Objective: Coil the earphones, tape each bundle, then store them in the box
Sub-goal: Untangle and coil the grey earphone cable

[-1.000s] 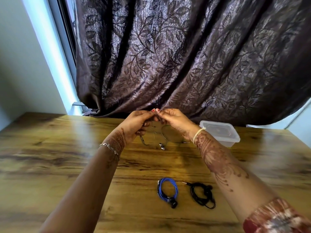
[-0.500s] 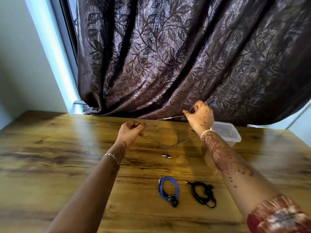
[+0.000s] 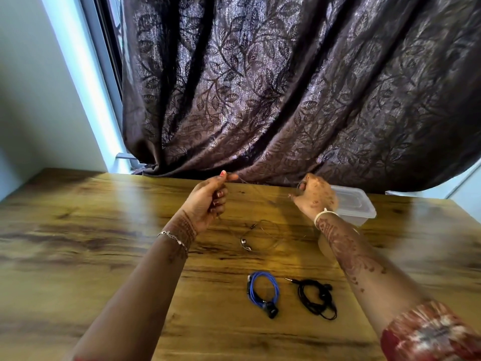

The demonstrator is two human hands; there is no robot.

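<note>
Stretching earphones (image 3: 245, 244) for coiling.
Fingers of left hand (image 3: 208, 201) and right hand (image 3: 316, 195) are pinching them; trailing slack may be knotting.

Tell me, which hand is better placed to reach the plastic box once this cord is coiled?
Likely the right hand: it sits right beside the clear box at the table's far side, while the left hand is farther off. Both hold the thin earphones now.

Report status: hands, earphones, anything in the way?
Left hand and right hand each hold the thin earphones by the cord, buds on the table. Blue bundle, black bundle lie coiled nearer. Box behind right hand; path clear.
</note>
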